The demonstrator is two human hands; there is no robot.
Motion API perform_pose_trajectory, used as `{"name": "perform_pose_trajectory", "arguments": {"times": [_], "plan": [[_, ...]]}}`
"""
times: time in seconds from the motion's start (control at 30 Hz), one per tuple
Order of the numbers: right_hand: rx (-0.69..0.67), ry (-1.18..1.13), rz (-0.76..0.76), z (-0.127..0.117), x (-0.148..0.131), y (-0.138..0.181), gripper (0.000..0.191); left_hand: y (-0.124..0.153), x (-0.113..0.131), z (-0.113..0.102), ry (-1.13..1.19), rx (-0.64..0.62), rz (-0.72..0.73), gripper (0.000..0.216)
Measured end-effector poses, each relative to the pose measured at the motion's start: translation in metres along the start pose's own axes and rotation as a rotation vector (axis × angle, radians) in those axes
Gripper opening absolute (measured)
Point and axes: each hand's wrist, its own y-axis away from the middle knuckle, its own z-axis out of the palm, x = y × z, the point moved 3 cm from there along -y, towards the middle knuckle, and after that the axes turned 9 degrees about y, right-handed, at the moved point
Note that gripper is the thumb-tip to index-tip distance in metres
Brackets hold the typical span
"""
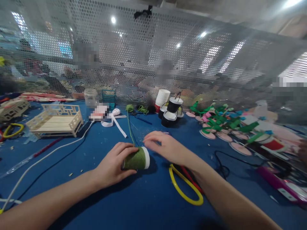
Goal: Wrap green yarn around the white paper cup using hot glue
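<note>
A paper cup wrapped in green yarn (pixel 136 158) lies on its side on the blue table (pixel 134 204), white rim to the right. My left hand (pixel 114 165) is wrapped round the cup's body. A strand of green yarn (pixel 129 126) runs from the cup back to a small green yarn ball (pixel 129 108). My right hand (pixel 162 146) hovers just right of the cup's rim, blurred, its fingers pointing left toward the strand; I cannot make out whether they pinch it.
A wooden model bed (pixel 55 120) stands at the left. White ribbon (pixel 115 118), a glass jar (pixel 91 96) and stacked black-and-white cups (pixel 170 111) sit behind. Green and pink paper pieces (pixel 220 126) fill the right. Yellow-handled scissors (pixel 184 187) lie under my right wrist. A perforated screen (pixel 153 57) closes the back.
</note>
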Motion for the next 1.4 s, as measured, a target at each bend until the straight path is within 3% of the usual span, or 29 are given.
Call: {"name": "perform_pose_trajectory", "arguments": {"times": [0.07, 0.13, 0.47, 0.67, 0.83, 1.0, 1.17, 1.27, 1.4], "plan": [[0.051, -0.004, -0.077, 0.006, -0.019, 0.003, 0.015, 0.000, 0.001, 0.000, -0.002, -0.003, 0.015, 0.048], [0.115, 0.018, -0.032, 0.012, -0.026, 0.007, 0.017, -0.001, 0.002, 0.000, -0.001, -0.015, 0.018, 0.048], [0.037, -0.060, 0.071, 0.028, -0.020, 0.015, 0.016, 0.000, 0.006, 0.003, 0.007, -0.033, 0.050, 0.049], [0.180, -0.198, 0.030, 0.023, -0.017, 0.023, 0.013, 0.001, 0.007, 0.003, 0.038, -0.019, 0.039, 0.058], [0.242, -0.349, 0.143, 0.023, -0.010, 0.026, 0.011, 0.003, 0.008, 0.004, 0.060, -0.008, 0.012, 0.067], [0.217, -0.436, 0.206, 0.022, -0.001, 0.025, 0.016, 0.002, 0.009, 0.004, 0.056, -0.033, -0.004, 0.068], [0.031, -0.292, 0.112, 0.023, -0.003, 0.020, 0.028, -0.002, 0.010, 0.004, 0.062, -0.064, 0.026, 0.068], [-0.022, -0.305, 0.084, 0.028, -0.007, 0.018, 0.023, -0.003, 0.013, 0.005, 0.084, -0.099, 0.062, 0.070], [0.025, -0.399, 0.203, 0.032, -0.008, 0.018, 0.009, -0.002, 0.016, 0.004, 0.106, -0.109, 0.094, 0.069]]}}
